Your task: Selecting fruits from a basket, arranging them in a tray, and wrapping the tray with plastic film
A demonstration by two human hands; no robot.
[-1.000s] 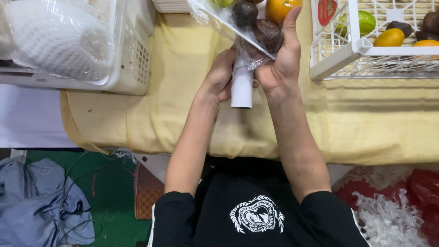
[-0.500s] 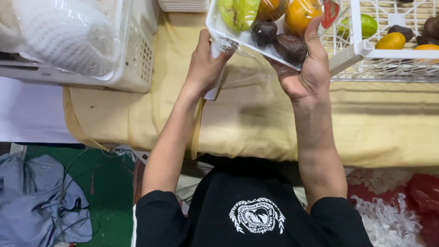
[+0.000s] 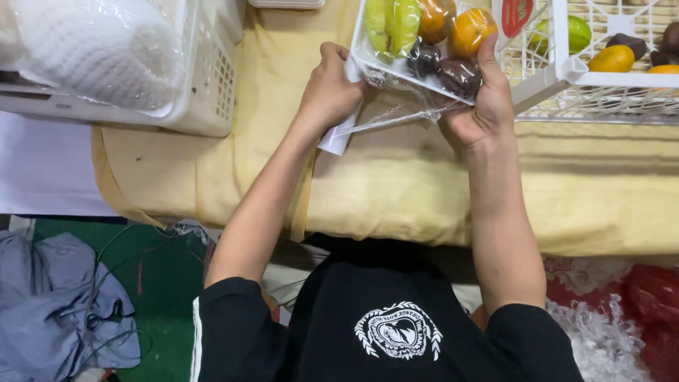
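Fruit tray (image 3: 368, 56), white and shallow, sits tilted above the yellow cloth (image 3: 396, 191), held up between my two hands, its long side running from lower right up toward the upper left.

Far left stands a white perforated basket (image 3: 205, 99) with a bag of white foam netting (image 3: 99, 49) in it, glossy and lumpy under its plastic.

Next comes my left hand (image 3: 332, 88), closed around a roll of clear film (image 3: 338, 138); only the white end of the roll shows below my fist, pointing down and slightly left. My knuckles touch the tray's left edge. From the roll a sheet of film (image 3: 396, 113) stretches rightward under the tray, thin, wrinkled and shiny.

On the tray lie pale green ribbed fruit (image 3: 389, 25), two dark rough-skinned avocados (image 3: 442, 67) and smooth oranges (image 3: 470, 28).

My right hand (image 3: 481, 106) cups the tray's right underside, palm on the film, thumb up over the edge against an orange. This hand is the nearer one to the fruit itself.

Farthest right is a white wire crate (image 3: 559, 71) with more loose fruit, its corner just beside my right thumb.
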